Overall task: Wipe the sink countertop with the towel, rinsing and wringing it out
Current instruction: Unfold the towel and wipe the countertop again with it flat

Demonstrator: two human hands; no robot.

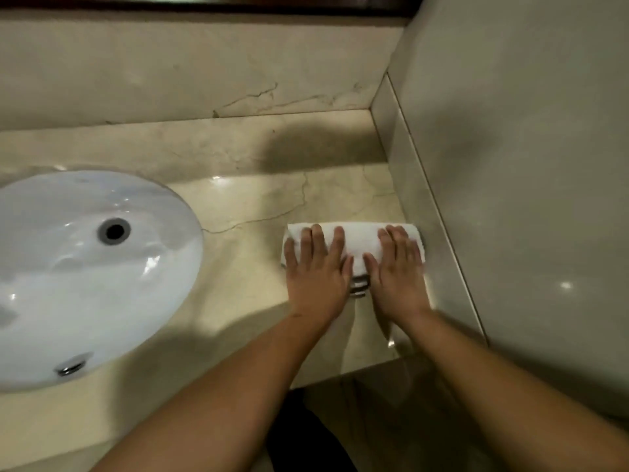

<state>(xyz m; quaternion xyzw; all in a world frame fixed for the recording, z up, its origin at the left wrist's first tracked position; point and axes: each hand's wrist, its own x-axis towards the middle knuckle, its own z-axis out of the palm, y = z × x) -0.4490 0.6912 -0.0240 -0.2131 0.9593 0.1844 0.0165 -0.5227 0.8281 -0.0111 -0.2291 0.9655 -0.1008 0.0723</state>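
A folded white towel (pixel 360 238) lies flat on the beige marble countertop (pixel 252 202), right of the basin and close to the side wall. My left hand (pixel 316 270) presses on the towel's left half with straight, spread fingers. Over the towel's right half, my right hand (pixel 398 267) lies flat beside the left hand. Both palms cover much of the cloth; its striped near edge shows between my wrists. The white oval sink (pixel 85 277) is sunk into the counter at the left, with its overflow hole at the back wall of the bowl.
A low marble splash edge (pixel 418 199) and a glossy tiled side wall (pixel 527 165) bound the counter on the right, next to the towel. A raised marble ledge (pixel 190 144) runs along the back. The counter's front edge (pixel 340 376) lies below my wrists.
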